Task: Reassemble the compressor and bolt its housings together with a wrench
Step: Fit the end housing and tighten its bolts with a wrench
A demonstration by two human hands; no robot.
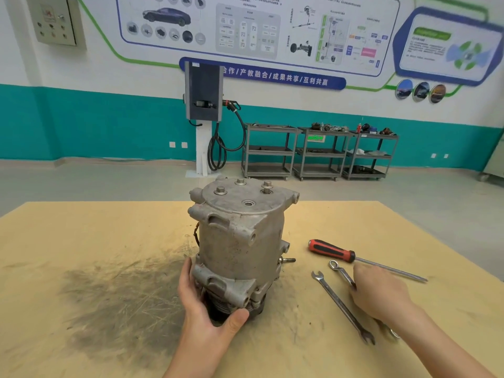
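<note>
The compressor [240, 241] stands upright near the middle of the desk [81, 227], with its long axis vertical. The flat round end cover faces up and carries four bolts [221, 190] that stand in their holes; one more hole in the cover is open. The dark pulley end is at the bottom, on the desk. A short stud sticks out of the lower right side and points to the right.

The left hand [203, 306] grips the bottom of the compressor: the fingers go around the left side and the thumb presses on the front of the dark pulley.

The right hand [381, 291] is over the desk to the right, well apart from the compressor. It lies over a small wrench [339, 271], whose ring end points away from the person. The hand is blurred, so I cannot tell if its fingers close on this wrench or only touch it.

Just left of it lies a long wrench [338, 301], open jaw at the far end, running diagonally toward the person. Behind both lies a screwdriver [362, 260] with a red and black handle, tip pointing right. A dark smear covers the desk left of the compressor.
</note>
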